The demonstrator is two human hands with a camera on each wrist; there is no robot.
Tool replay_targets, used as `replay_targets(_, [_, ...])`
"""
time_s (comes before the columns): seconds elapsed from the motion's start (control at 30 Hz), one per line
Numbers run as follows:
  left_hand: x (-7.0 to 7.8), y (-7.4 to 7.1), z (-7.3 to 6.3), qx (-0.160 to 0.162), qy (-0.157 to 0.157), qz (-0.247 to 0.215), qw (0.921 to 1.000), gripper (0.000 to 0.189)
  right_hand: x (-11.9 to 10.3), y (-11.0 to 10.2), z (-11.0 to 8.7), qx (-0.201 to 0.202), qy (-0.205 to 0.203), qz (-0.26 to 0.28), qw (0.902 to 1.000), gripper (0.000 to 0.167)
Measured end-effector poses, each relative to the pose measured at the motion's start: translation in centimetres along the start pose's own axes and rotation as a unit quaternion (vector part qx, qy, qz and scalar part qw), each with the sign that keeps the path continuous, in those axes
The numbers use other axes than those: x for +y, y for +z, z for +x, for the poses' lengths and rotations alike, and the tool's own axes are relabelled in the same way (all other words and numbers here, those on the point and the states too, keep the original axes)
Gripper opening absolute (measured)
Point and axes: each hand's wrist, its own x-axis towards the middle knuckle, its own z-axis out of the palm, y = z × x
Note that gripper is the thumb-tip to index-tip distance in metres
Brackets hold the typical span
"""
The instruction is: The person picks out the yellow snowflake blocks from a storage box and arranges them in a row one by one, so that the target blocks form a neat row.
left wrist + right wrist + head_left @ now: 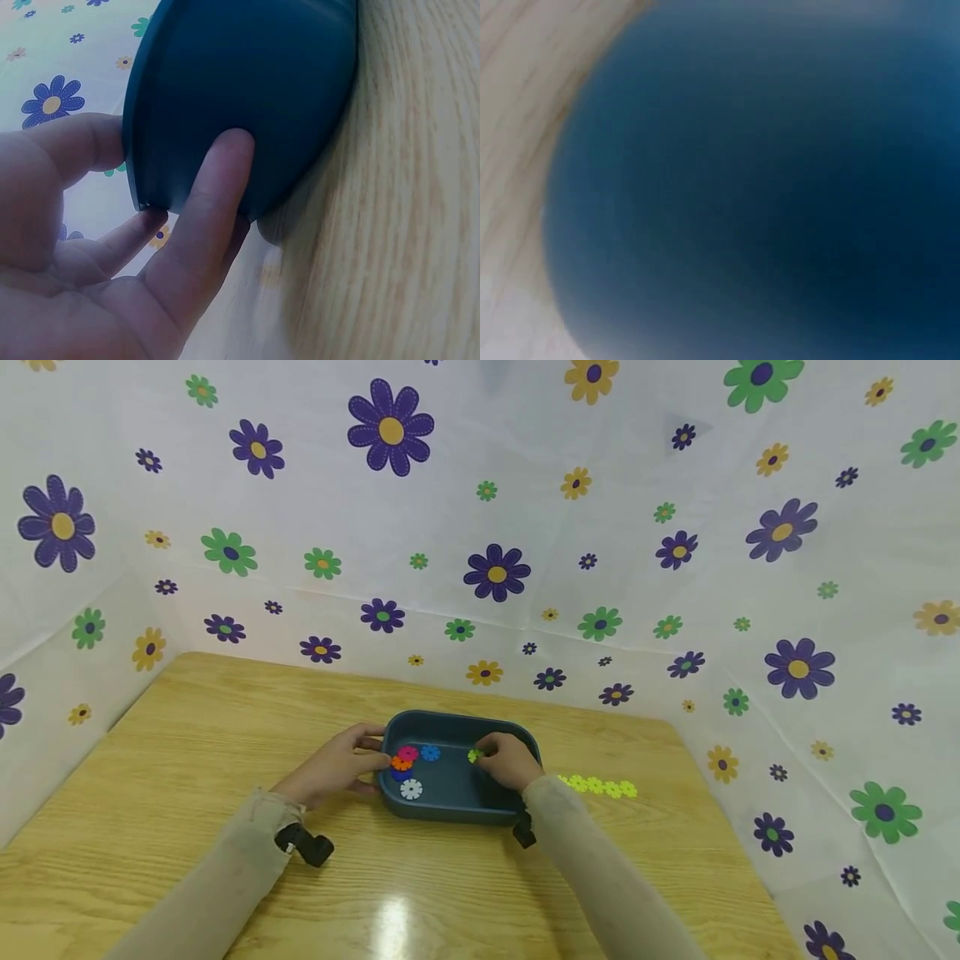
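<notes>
A dark blue-green plastic tray stands on the table. My left hand grips its left end; in the left wrist view, a finger lies along the tray's outer wall and others touch near the rim. Inside the tray, my right hand pinches a yellow-green flower-shaped disc, partly covered by the fingertips. Loose flower discs lie at the tray's left side: pink, orange, dark blue, light blue and white. The right wrist view holds mostly blurred tray wall.
To the right of the tray, a row of several yellow flower discs lies on the wooden table, its left end behind the right sleeve. A white cloth printed with flowers hangs around the table's back and sides.
</notes>
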Motion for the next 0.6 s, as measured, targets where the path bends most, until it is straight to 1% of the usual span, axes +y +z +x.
replay_targets(0.17, [-0.11, -0.09, 0.17, -0.004, 0.005, -0.003, 1.0, 0.058, 0.07, 0.36, 0.29, -0.006, -0.023, -0.035, 0.9991, 0.034])
replay_targets(0.3, [-0.19, -0.16, 0.19, -0.005, 0.004, -0.007, 1.0, 0.059, -0.04, 0.69, 0.41, -0.006, -0.036, -0.059, 0.9976, 0.028])
replay_targets(0.47, [-0.17, -0.16, 0.12, -0.003, 0.003, -0.006, 1.0, 0.062, -0.39, 0.95, 0.25, -0.005, -0.022, -0.059, 0.998, 0.022])
replay_targets(0.6, [-0.01, -0.07, 0.09, -0.004, 0.003, -0.004, 1.0, 0.061, -0.66, 0.73, -0.07, -0.019, -0.002, -0.046, 0.9987, 0.021])
